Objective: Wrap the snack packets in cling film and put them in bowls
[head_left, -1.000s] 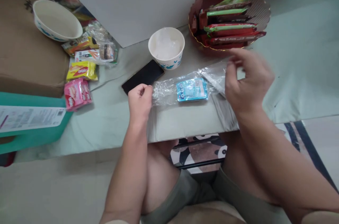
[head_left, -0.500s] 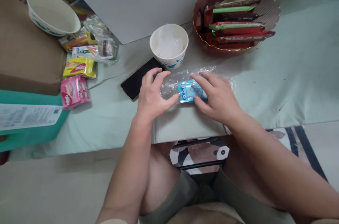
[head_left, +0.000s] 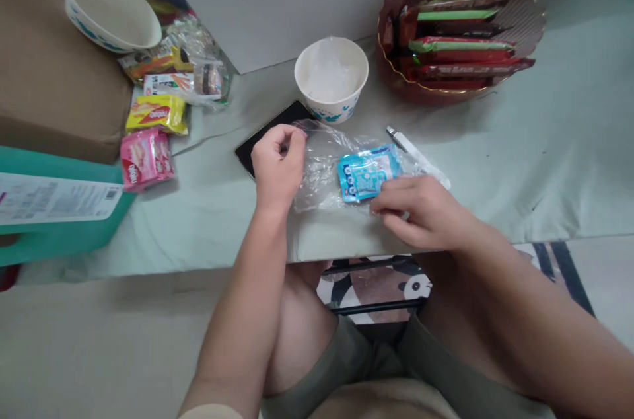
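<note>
A clear plastic bag (head_left: 319, 174) lies crumpled on the cloth-covered table, with a blue printed packet (head_left: 366, 173) in or on it; I cannot tell which. My left hand (head_left: 280, 158) pinches the bag's upper left edge, above a black phone (head_left: 270, 131) that it partly covers. At the packet's lower right corner, my right hand (head_left: 421, 211) has its fingers curled together on the edge of the bag. Just beyond that hand rests a slim white tool (head_left: 419, 156) with a dark metallic tip.
Behind the bag stands a paper bowl (head_left: 331, 108) with clear plastic inside. A red basket (head_left: 440, 94) of wrapped snack bars is at the back right. To the left are a yellow packet (head_left: 157, 114), a pink packet (head_left: 146, 158), another bowl (head_left: 111, 9) and a cardboard box (head_left: 54, 82).
My left hand has closed on the bag's edge. My right hand has moved down and right, its fingers curling in, which uncovers more of the blue packet and the white tool.
</note>
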`<state>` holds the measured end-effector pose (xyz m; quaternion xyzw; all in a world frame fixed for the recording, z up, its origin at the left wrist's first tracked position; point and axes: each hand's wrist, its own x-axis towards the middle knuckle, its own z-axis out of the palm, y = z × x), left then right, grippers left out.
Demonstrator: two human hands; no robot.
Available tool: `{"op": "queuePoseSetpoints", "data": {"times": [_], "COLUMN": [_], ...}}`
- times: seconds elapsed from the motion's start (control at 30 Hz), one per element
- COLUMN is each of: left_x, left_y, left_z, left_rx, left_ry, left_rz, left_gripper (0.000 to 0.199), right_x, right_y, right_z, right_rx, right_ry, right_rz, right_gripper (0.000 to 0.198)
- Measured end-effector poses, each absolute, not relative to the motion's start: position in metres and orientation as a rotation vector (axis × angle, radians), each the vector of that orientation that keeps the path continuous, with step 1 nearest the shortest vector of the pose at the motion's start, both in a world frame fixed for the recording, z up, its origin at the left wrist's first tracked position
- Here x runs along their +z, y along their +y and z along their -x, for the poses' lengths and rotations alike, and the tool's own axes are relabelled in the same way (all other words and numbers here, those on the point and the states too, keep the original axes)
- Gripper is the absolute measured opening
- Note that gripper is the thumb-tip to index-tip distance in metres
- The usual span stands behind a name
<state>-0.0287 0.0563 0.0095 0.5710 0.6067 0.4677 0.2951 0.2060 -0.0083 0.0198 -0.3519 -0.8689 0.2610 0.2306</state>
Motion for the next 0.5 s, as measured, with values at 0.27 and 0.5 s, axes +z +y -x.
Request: {"op": "queuePoseSetpoints", "data": {"times": [0.27,0.5], "left_x": [0.006,0.009], "left_y": [0.06,0.052], "left_z": [0.029,0.028], "left_rx": [1.205,0.838], "left_ry": [1.603,1.656], "left_rz": [-1.308,-1.443], "left_gripper": [0.019,0.028], "right_x": [0.032,0.011], "right_y": [-0.009,-0.005], "right_z": [-0.218,-0.204], "right_rx": [1.172,0.48], "right_ry": [-2.346,-2.219], "right_rz": [1.052,1.282], "right_gripper": [0.038,0.035]}}
